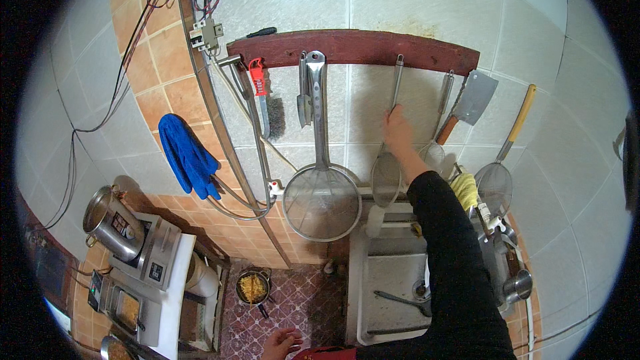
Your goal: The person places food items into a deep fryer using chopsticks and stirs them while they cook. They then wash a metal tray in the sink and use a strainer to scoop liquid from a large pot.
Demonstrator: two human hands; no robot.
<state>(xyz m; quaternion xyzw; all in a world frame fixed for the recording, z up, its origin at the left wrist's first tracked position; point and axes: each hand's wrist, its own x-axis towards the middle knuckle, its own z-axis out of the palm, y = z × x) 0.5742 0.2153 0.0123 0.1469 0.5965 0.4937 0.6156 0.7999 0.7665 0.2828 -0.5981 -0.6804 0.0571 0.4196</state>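
My right hand (pixel 399 132) is raised to the tiled wall, its fingers around the handle of a wire-mesh skimmer (pixel 386 180). That skimmer's upper end is at a dark red wooden rail (pixel 350 50). Left of it hangs a larger round strainer (pixel 322 205) with a long metal handle. To the right are a small skimmer (pixel 434 155) and a cleaver (pixel 477 97) with a wooden handle. Low at the bottom edge, my left hand (pixel 282 344) is empty, with its fingers loosely apart.
Below my right arm is a metal sink (pixel 395 260) holding a dark-handled utensil (pixel 402 301). A pan of yellow food (pixel 252 287) sits on the floor. At left, a tall metal pot (pixel 115 222) stands on a cooker; a blue cloth (pixel 187 155) hangs nearby.
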